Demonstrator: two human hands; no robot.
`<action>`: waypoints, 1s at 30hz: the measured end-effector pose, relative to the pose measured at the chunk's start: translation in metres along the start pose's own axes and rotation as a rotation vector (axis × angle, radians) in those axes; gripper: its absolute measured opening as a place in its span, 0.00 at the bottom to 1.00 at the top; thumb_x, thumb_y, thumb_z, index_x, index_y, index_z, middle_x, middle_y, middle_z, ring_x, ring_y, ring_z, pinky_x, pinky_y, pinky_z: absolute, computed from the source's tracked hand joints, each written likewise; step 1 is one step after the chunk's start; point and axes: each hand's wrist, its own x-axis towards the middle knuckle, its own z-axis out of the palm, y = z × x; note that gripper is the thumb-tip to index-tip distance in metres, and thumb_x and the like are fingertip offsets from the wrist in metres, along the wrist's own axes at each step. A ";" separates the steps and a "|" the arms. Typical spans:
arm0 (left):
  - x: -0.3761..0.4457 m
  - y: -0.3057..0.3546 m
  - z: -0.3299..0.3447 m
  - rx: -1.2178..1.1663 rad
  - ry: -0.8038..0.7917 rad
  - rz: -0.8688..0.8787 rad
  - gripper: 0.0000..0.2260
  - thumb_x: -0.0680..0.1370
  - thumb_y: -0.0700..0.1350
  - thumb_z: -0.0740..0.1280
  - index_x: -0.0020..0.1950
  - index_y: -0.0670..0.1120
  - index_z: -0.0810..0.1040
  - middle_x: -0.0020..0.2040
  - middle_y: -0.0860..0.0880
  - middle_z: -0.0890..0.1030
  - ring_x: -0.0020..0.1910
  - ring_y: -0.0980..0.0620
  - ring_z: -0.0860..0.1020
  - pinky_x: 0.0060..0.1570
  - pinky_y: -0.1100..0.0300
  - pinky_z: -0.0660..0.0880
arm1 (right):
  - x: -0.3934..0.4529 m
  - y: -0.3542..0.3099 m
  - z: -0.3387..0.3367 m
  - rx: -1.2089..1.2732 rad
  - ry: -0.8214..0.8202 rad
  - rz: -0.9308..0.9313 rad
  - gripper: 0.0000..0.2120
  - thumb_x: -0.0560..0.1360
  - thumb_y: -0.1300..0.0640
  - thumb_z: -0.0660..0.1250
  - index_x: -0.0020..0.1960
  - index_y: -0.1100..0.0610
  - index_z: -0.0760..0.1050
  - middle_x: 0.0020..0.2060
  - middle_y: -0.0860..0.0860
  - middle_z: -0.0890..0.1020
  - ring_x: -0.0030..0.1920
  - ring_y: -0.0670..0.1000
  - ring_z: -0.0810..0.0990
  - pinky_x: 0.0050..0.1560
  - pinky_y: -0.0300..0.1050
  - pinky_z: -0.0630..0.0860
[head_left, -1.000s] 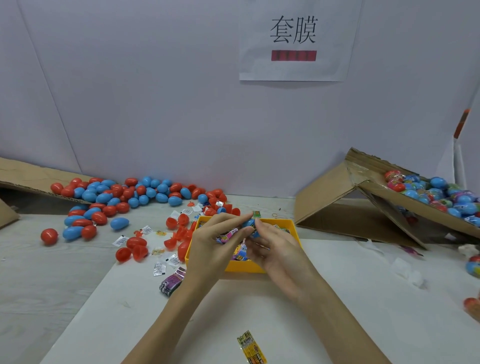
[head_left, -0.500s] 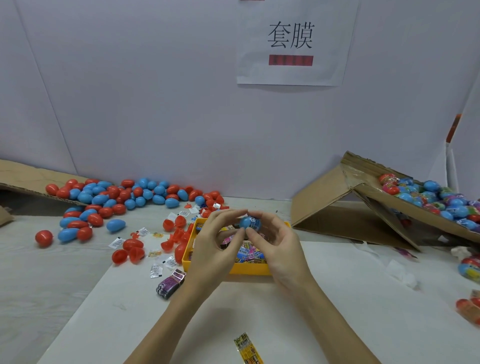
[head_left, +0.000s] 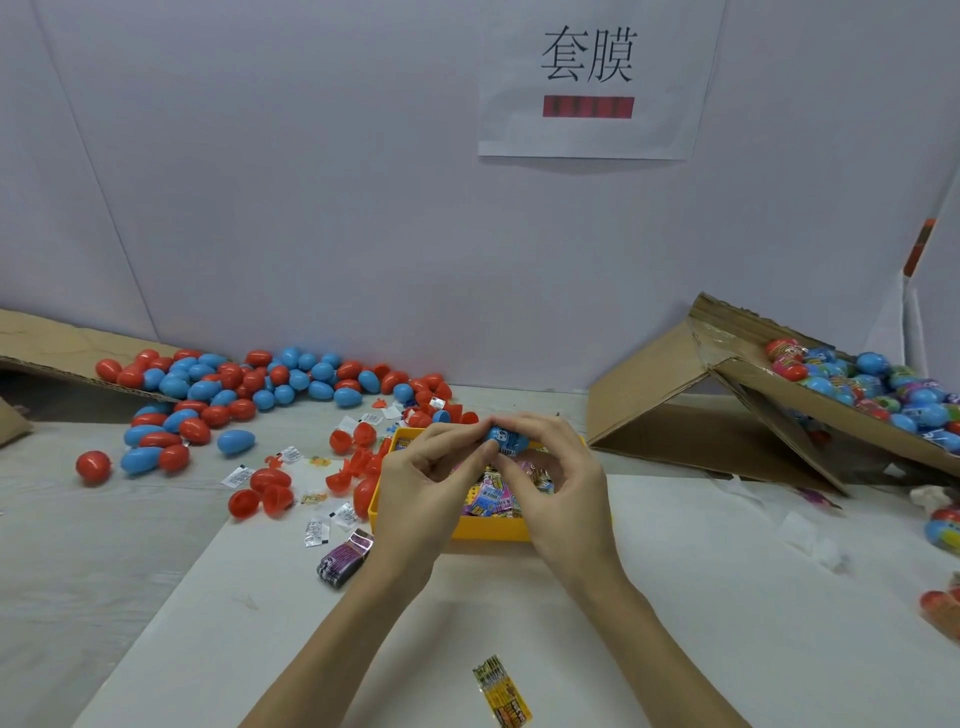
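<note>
Egg: a blue egg (head_left: 506, 440) with a printed film is held above the yellow tray (head_left: 488, 532), long axis roughly level, running left to right.
Left hand (head_left: 423, 499): fingertips are pinched on the egg's left end.
Right hand (head_left: 563, 486): curled fingers are closed round its right end.

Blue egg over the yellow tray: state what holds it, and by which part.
Both hands hold the blue egg: the left hand pinches its left end, and the right hand grips its right end.
</note>
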 end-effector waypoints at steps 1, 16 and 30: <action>0.000 0.001 0.000 -0.020 -0.002 -0.003 0.14 0.73 0.44 0.75 0.58 0.49 0.86 0.54 0.50 0.86 0.57 0.50 0.84 0.54 0.58 0.82 | 0.000 0.001 0.001 -0.002 -0.005 -0.001 0.16 0.77 0.62 0.74 0.64 0.54 0.81 0.60 0.47 0.81 0.64 0.49 0.79 0.61 0.49 0.81; 0.005 0.007 -0.005 -0.038 -0.050 -0.013 0.10 0.78 0.47 0.72 0.58 0.56 0.86 0.56 0.53 0.86 0.58 0.55 0.83 0.49 0.66 0.80 | -0.002 -0.001 0.006 0.330 0.043 0.245 0.14 0.83 0.57 0.65 0.67 0.54 0.80 0.55 0.47 0.86 0.55 0.48 0.86 0.54 0.42 0.83; 0.006 0.008 -0.007 -0.012 -0.013 -0.002 0.09 0.76 0.47 0.74 0.55 0.53 0.87 0.53 0.53 0.86 0.55 0.55 0.84 0.48 0.67 0.80 | -0.006 -0.003 0.005 0.031 0.034 0.131 0.20 0.74 0.61 0.74 0.66 0.53 0.80 0.56 0.35 0.81 0.58 0.31 0.79 0.57 0.30 0.77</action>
